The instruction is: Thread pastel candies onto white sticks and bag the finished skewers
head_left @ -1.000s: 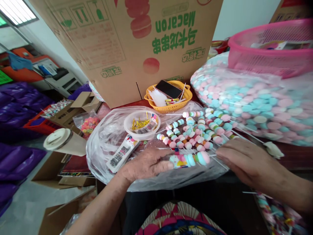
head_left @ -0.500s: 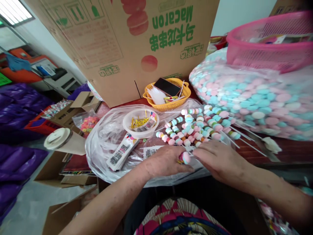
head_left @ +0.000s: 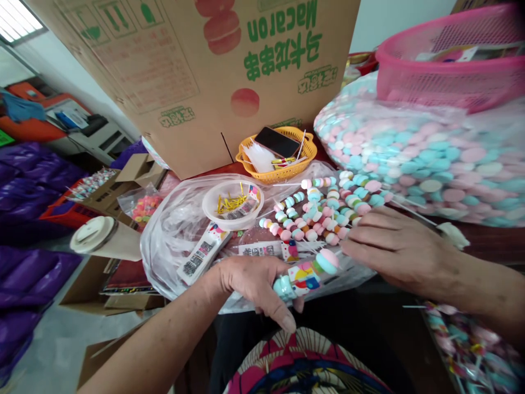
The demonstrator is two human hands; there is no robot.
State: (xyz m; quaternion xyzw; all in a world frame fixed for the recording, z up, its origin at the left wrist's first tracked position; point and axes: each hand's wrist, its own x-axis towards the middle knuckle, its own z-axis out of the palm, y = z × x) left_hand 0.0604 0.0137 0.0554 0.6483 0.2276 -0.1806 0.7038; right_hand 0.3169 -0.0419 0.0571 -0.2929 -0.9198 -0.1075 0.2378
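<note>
My left hand (head_left: 262, 287) is closed around a marshmallow skewer (head_left: 327, 261) whose middle is covered by a clear sleeve with a colourful print. Pink and blue rounds show at its upper end and pale blue ones by my fingers. My right hand (head_left: 385, 243) reaches over the near right side of a pile of marshmallow skewers (head_left: 315, 210), fingers stretched and slightly bent, its thumb hidden. Between the hands and the pile lies a printed clear sleeve (head_left: 258, 249). A stack of printed sleeves (head_left: 203, 254) rests left of my left hand.
Behind stand a white bowl of gold twist ties (head_left: 211, 216), a yellow basket (head_left: 274, 174) holding a phone, and a large carton (head_left: 180, 71). A big bag of marshmallows (head_left: 426, 158) with a pink basket (head_left: 435, 85) on it fills the right. A lidded paper cup (head_left: 118, 241) stands left.
My right hand has moved right and away from my left hand, over the skewers. My left hand has turned, bringing the sleeved skewer into fuller view. The camera view has shifted slightly.
</note>
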